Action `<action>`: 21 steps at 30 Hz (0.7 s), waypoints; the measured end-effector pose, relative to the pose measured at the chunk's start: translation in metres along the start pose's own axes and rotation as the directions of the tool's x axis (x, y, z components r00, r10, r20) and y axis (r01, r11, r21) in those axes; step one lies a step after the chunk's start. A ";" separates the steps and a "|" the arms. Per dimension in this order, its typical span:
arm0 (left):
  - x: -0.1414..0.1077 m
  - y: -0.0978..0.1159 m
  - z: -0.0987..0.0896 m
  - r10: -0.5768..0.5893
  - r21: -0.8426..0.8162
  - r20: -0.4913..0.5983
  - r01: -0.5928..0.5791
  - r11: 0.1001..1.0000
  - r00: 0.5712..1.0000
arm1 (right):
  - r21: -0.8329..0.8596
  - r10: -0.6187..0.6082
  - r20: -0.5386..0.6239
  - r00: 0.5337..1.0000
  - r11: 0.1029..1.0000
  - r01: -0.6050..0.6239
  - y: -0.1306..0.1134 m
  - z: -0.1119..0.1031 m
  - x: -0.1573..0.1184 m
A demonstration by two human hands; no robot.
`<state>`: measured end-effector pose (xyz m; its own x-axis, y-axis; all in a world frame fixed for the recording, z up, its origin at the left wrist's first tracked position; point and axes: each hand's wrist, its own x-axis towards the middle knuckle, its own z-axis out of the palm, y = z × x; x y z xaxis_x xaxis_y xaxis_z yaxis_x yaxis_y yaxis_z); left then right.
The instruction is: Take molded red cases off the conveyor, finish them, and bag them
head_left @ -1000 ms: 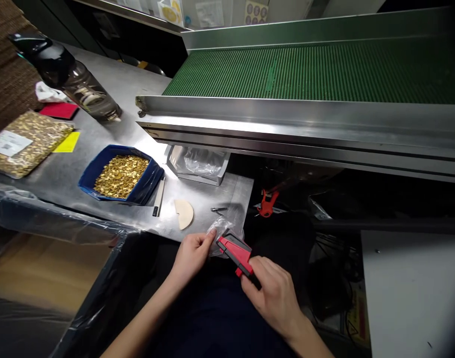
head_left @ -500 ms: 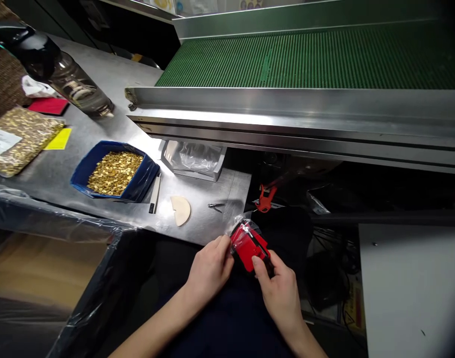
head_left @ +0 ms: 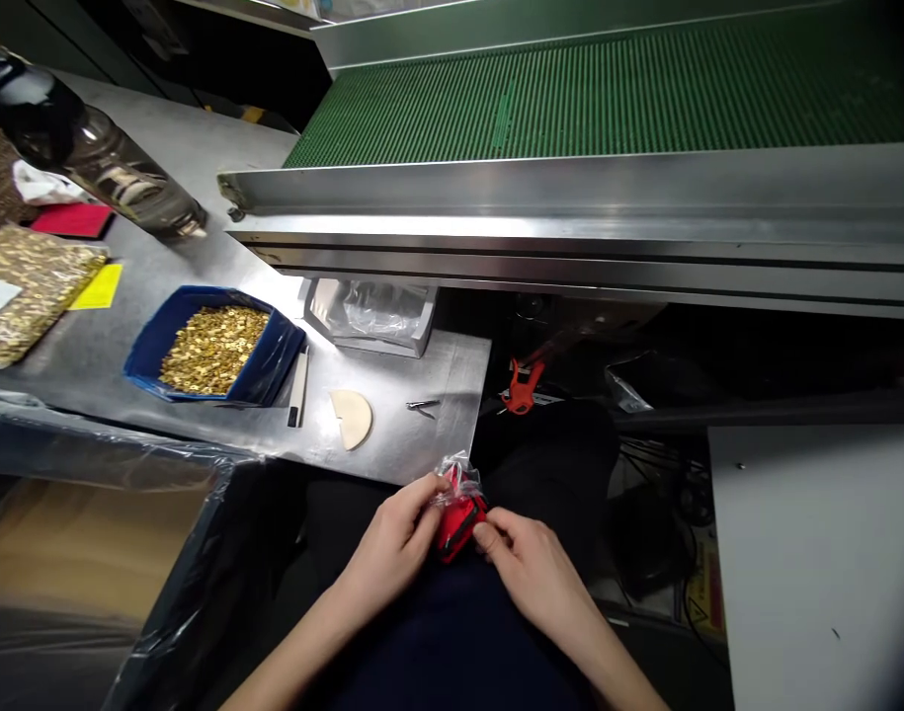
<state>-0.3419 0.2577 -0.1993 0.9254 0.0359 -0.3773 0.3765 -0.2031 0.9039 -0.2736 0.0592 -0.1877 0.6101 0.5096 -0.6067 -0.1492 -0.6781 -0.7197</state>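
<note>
A red and black item (head_left: 458, 523) with clear plastic film around its upper part is held low in front of my body, just off the metal table's front edge. My left hand (head_left: 401, 528) pinches the film and the item's left side. On the other side, the fingers of my right hand (head_left: 522, 553) are closed on the item's right edge. What the item is, I cannot make out. Nearest on the table are small metal nippers (head_left: 423, 406) and a cream half-round piece (head_left: 353, 419).
A green ribbed conveyor (head_left: 570, 99) with a metal rail crosses the back. On the table (head_left: 274, 439) stand a blue bin (head_left: 144, 351) of gold pieces, a grey tray (head_left: 422, 341), a white cutter (head_left: 298, 387) and a bottle (head_left: 136, 183). Orange-handled tool (head_left: 522, 388) lies beyond my lap.
Both hands have moved down and to the left with the red item. It has turned, and less of its flat red face shows. The view has shifted slightly.
</note>
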 end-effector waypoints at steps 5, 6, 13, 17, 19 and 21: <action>-0.004 -0.006 -0.012 0.012 0.026 0.056 -0.013 1.000 0.998 | 0.040 -0.210 -0.057 0.976 0.976 0.212 0.010 -0.020 0.024; -0.004 -0.006 -0.013 0.016 0.032 0.063 -0.018 0.999 0.998 | 0.092 -0.245 0.015 0.969 0.966 0.243 0.013 -0.023 0.033; -0.003 -0.005 -0.014 0.065 0.033 0.099 -0.068 0.997 0.993 | 0.290 -0.303 0.302 0.904 0.932 0.216 0.024 -0.032 0.071; -0.014 -0.017 -0.011 0.071 0.142 -0.011 -0.069 0.987 0.997 | 0.238 -0.268 0.227 0.936 0.948 0.213 0.016 -0.034 0.055; -0.023 -0.023 -0.010 0.086 0.257 -0.072 -0.065 0.964 0.994 | 0.100 -0.258 0.107 0.960 0.964 0.248 0.011 -0.035 0.041; -0.031 -0.025 -0.008 0.064 0.376 -0.110 -0.019 0.927 0.992 | -0.097 -0.294 -0.010 0.956 0.951 0.292 0.006 -0.033 0.027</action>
<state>-0.3794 0.2700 -0.2089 0.9470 0.1298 -0.2940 0.3149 -0.5563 0.7690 -0.2330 0.0510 -0.1974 0.6345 0.6814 -0.3648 0.1118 -0.5479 -0.8290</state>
